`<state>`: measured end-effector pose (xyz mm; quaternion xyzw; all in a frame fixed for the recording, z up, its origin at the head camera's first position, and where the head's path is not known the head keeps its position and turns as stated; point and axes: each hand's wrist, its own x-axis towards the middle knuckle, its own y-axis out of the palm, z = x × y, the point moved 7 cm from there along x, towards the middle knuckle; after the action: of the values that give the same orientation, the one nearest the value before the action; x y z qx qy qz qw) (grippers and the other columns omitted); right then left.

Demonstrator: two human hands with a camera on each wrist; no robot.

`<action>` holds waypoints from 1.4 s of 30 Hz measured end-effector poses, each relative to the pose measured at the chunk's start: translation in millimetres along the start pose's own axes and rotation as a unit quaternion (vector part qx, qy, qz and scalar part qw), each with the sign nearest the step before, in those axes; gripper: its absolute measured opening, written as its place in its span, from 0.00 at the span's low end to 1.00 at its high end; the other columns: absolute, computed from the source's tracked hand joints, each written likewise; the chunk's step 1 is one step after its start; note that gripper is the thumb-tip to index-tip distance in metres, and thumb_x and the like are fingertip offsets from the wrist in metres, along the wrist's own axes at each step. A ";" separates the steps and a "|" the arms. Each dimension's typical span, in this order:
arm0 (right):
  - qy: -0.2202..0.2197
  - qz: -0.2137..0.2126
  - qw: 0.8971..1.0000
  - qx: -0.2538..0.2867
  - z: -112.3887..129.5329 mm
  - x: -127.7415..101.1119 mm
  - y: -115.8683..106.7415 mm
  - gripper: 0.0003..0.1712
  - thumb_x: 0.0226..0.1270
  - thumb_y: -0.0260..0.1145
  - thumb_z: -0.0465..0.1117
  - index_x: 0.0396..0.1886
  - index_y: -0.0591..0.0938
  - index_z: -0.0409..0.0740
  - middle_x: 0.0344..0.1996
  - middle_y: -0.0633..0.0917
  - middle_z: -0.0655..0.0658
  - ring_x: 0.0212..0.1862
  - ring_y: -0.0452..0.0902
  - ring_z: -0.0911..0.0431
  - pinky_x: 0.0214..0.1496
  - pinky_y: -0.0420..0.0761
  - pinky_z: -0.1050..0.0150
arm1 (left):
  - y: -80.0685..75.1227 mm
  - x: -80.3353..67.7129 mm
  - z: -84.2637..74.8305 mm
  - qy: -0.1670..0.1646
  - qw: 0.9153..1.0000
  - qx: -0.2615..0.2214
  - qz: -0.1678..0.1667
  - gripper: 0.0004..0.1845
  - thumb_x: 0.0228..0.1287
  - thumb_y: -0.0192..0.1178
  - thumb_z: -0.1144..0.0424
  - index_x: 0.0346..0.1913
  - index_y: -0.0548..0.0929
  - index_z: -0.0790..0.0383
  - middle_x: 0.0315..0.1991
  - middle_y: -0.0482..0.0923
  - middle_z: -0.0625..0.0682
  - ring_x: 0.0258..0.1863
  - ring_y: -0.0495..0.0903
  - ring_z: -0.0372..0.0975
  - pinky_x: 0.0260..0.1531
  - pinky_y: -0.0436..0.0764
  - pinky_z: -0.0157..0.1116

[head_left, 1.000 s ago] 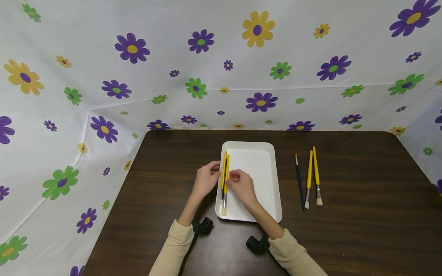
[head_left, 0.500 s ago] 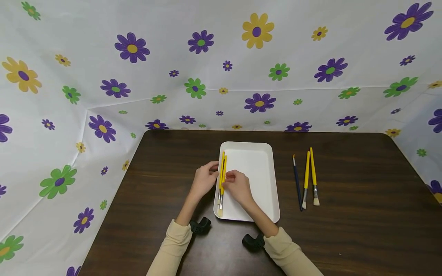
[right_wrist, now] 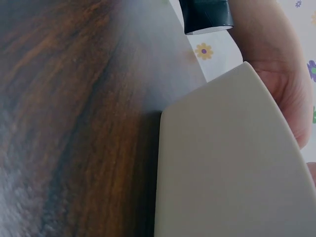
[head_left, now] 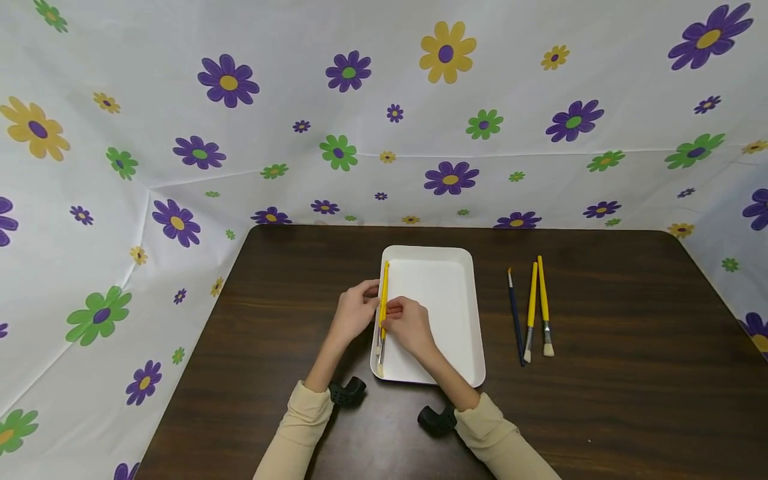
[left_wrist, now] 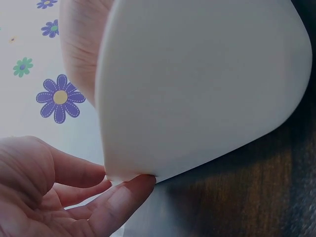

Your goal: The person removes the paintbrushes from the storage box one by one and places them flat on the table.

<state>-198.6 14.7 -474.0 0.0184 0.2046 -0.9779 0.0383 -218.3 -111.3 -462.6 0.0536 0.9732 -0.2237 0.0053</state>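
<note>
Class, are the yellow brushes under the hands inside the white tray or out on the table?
Inside: the yellow brushes lie along the white tray's left wall.
</note>
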 end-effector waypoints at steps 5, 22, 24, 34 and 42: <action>-0.004 0.005 1.000 0.003 -0.3 0.5 0.6 0.16 0.54 0.75 0.24 0.43 0.84 0.25 0.35 0.88 0.37 0.37 0.89 0.48 0.41 0.88 0.59 | 0.3 0.4 -0.1 0.002 1.000 0.003 0.000 0.19 0.72 0.58 0.74 0.63 0.81 0.72 0.52 0.84 0.67 0.45 0.88 0.54 0.36 0.89 0.42; 0.006 0.027 1.000 -0.008 1.7 0.7 6.1 0.12 0.56 0.75 0.26 0.40 0.84 0.26 0.28 0.87 0.41 0.27 0.84 0.55 0.30 0.86 0.65 | -4.6 0.0 1.0 -0.003 1.000 0.007 -0.005 0.19 0.72 0.58 0.74 0.63 0.81 0.72 0.52 0.84 0.66 0.45 0.88 0.53 0.35 0.89 0.42; 0.001 0.026 0.999 -0.021 3.6 1.4 6.7 0.12 0.56 0.74 0.27 0.40 0.84 0.26 0.28 0.87 0.41 0.28 0.83 0.56 0.30 0.86 0.65 | -5.5 -0.3 0.5 -0.001 1.000 0.007 -0.006 0.19 0.72 0.57 0.73 0.63 0.81 0.72 0.52 0.84 0.66 0.46 0.87 0.53 0.36 0.89 0.42; -0.019 0.028 0.998 -0.055 8.1 5.3 4.2 0.12 0.56 0.69 0.25 0.41 0.85 0.23 0.28 0.88 0.38 0.27 0.84 0.53 0.29 0.84 0.66 | -6.0 -2.2 -1.7 0.001 1.000 0.023 -0.008 0.20 0.72 0.57 0.73 0.64 0.80 0.71 0.53 0.84 0.66 0.45 0.87 0.53 0.38 0.89 0.43; 0.040 0.047 0.998 0.019 -4.6 7.7 -1.2 0.12 0.58 0.70 0.23 0.43 0.85 0.23 0.29 0.89 0.37 0.26 0.88 0.51 0.28 0.87 0.65 | -0.2 -1.0 -1.9 -0.002 1.000 0.009 0.001 0.20 0.72 0.57 0.74 0.64 0.81 0.71 0.53 0.84 0.66 0.45 0.87 0.53 0.36 0.89 0.42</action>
<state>-206.3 17.1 -478.1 0.0675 0.1860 -0.9773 0.0759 -217.3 -110.7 -460.7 0.0540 0.9710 -0.2329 0.0069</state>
